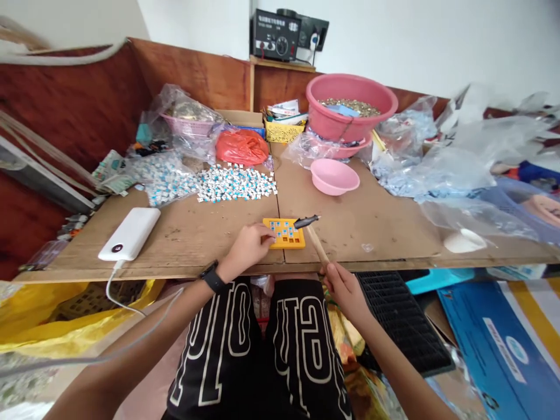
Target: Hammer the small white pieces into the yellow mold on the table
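A small yellow tray (286,245) lies near the table's front edge, with blue-and-white pieces in several of its square slots; a few slots in the front row look dark. At its left side is my left hand (250,248), fingers closed and tips over the tray. Whatever those fingertips hold is too small to make out. My right hand (341,284) is wrapped round the wooden handle of a hammer (317,246). The hammer's dark head is above the tray's right end. Beyond the tray lies a spread heap of small blue-and-white pieces (236,184).
A white power bank (130,234) with a cable lies at the left. Further back are a pink bowl (335,177), a large pink basin (350,125) of small metal-coloured parts, a red plastic bag (242,147) and a yellow basket (284,133). Plastic bags (455,169) crowd the right.
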`<state>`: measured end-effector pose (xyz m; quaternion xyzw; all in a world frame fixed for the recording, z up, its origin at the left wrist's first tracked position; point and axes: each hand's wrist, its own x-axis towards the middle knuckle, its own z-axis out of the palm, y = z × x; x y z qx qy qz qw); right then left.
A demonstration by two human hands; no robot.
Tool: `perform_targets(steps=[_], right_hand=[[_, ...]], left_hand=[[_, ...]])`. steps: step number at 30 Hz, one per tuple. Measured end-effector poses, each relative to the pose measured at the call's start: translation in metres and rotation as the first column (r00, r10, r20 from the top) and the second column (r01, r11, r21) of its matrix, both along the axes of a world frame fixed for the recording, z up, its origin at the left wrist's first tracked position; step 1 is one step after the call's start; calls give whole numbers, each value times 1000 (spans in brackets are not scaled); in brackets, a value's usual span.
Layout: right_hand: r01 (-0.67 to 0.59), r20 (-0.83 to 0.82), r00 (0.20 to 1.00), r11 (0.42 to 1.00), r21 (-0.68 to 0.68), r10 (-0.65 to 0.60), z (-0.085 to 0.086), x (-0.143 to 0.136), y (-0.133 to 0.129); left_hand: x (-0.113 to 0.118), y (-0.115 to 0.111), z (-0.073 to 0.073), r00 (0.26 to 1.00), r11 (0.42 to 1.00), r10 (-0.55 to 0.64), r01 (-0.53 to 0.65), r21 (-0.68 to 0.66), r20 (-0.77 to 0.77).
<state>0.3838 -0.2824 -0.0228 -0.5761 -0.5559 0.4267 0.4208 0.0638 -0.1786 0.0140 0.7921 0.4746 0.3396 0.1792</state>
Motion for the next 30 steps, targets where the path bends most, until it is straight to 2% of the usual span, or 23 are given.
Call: perform_targets(steps=[2,4,8,11,16,19,21,23,26,28,30], right_hand=[[-47,105,993,999,28,44,-3,1,-4],[-83,207,976,995,48,71,-1,1,-6],[-157,413,904,985,72,114,15,-2,-3],[-183,508,855,978,103,106,27,-8,-4],[-83,550,834,974,213,-49,35,-23,-13],[-141,668,744,975,170,-9,41,-20,-7],[-176,691,723,973,151,23,48,-12,4],[-137,607,795,972,190,-7,52,-6,19],[11,248,967,980,197,-61,49,-6,47],[53,-33,998,997,62,-51,40,-10,64],[32,-197,979,997,-71,-46,32,-13,75]], left_hand=[[3,-1,3,1000,1000,-16,16,-4,-22],[6,-1,8,992,1000,-22,24,19,-121],[8,5,17,960,998,-45,57,34,-276],[3,11,18,975,1000,-17,19,4,-223],[-25,2,6,998,998,63,-63,32,-10],[-39,-3,1,993,994,110,-110,5,32],[-41,4,3,989,989,145,-143,-47,30],[-37,21,9,986,983,167,-167,-80,-16],[-24,62,20,956,964,253,-263,-49,-151],[-16,91,24,916,936,343,-352,-4,-207],[-10,114,25,878,907,410,-420,13,-248]])
